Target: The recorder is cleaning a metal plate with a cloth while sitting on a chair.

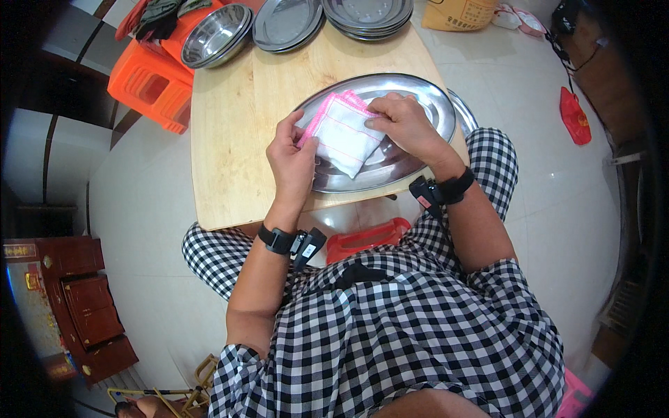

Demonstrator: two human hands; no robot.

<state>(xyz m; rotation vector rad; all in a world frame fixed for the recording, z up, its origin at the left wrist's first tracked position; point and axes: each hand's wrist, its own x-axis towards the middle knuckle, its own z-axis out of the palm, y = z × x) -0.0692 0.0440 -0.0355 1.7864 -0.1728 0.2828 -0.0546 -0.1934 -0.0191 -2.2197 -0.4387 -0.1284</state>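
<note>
A folded white cloth [345, 133] with pink stitched edges is held up between my two hands, over a large oval stainless-steel platter [439, 104]. My left hand [292, 157] pinches the cloth's left edge between thumb and fingers. At its upper right corner, my right hand [402, 123] grips it with the thumb in front and the fingers curled behind. The platter lies on the light wooden table [235, 146], close to its near right edge, and the cloth covers part of its middle.
Stacked steel bowls [217, 36], oval steel plates [287, 23] and round steel plates [366, 18] line the table's far side. An orange plastic stool [151, 86] stands left of the table. A red plastic stool [366, 243] shows beneath the near edge. Another metal rim [464, 112] protrudes at the right.
</note>
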